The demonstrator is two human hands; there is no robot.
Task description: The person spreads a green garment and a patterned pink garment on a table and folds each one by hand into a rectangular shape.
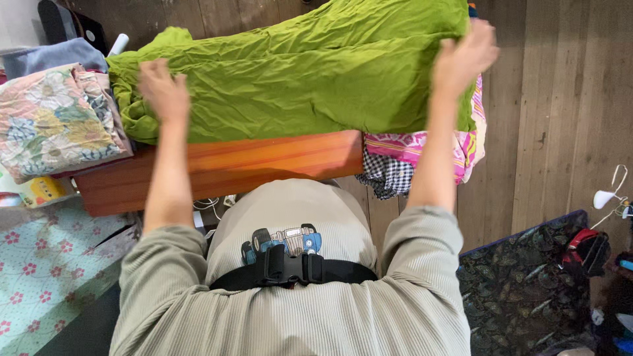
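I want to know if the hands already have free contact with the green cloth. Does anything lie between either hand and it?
Nothing visible does. The left hand rests directly on the green cloth near its bunched end, and the right hand lies on its other end. The floral fabric and pink patterned cloth lie off to the sides.
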